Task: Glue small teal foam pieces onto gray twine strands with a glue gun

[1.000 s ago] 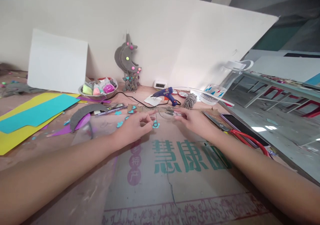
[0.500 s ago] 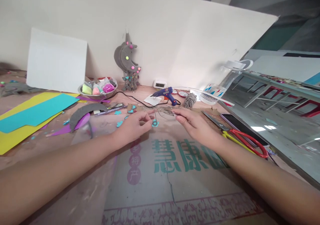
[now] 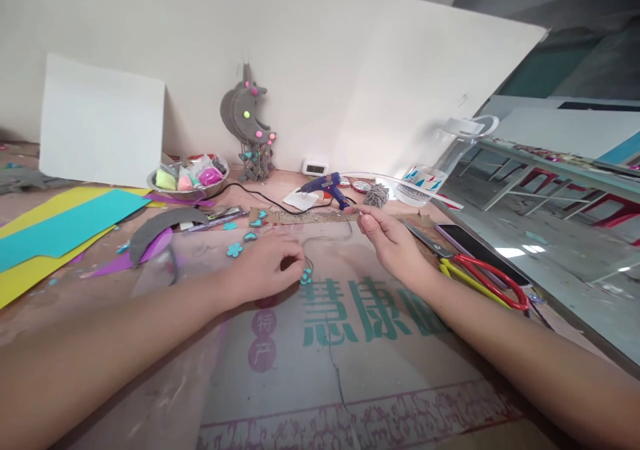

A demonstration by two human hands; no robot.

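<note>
My left hand (image 3: 267,267) rests on the cardboard sheet (image 3: 350,363) with its fingers pinched on a thin thread (image 3: 327,238), right beside a small teal foam flower (image 3: 306,276) strung on it. My right hand (image 3: 393,240) is raised a little to the right and pinches the thread's other end. The thread arcs between both hands. Loose teal foam hearts and flowers (image 3: 234,249) lie just beyond my left hand.
Red-handled scissors (image 3: 470,270) and a phone (image 3: 480,245) lie at the right. A blue glue gun (image 3: 327,188), twine (image 3: 377,197), a bowl of clay packs (image 3: 187,180), a grey felt moon ornament (image 3: 246,120) and coloured foam sheets (image 3: 55,227) sit further back and left.
My right hand has lifted and pulled the thread up and to the right. My left hand has slid nearer with the teal flower. The view has shifted slightly.
</note>
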